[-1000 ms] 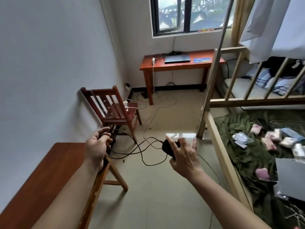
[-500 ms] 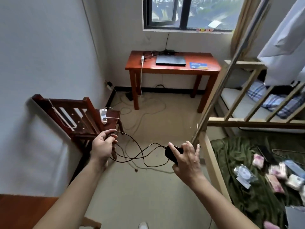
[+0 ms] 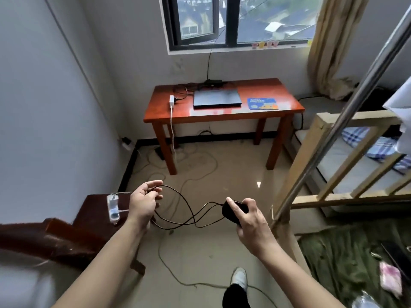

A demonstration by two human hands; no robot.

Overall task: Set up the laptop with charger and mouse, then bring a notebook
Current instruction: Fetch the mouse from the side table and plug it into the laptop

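Laptop (image 3: 216, 98): lies shut and flat at the back middle of the red desk (image 3: 287, 94) under the window, well apart from the person. It looks stiff, the heaviest piece of the setup and the most fragile; I would raise the lid by its front edge and leave the body where it is.
Mouse pad (image 3: 262, 103): blue, just beside the laptop on its right; likely thin and floppy, and the natural spot for the mouse.
Power strip (image 3: 171, 101): white, on the desk left of the laptop, with its lead hanging over the front edge to the floor.
Right hand (image 3: 251, 223): wrapped around the mouse from the side, forefinger laid over its top and thumb underneath.
Left hand (image 3: 142, 203): palm up and half curled, with the far end of the cable pinched between thumb and fingertips (image 3: 155, 188).
Mouse (image 3: 231, 213): black, carried in mid-air over the floor, between the person and the desk. It is probably light and rigid with a smooth shell, so a grip across both flanks suits it.
Cable (image 3: 178, 192): thin, black and limp, sagging in loose loops between the two hands. It can snag or tangle; it is best led by the plug end, with no pull at the mouse joint.
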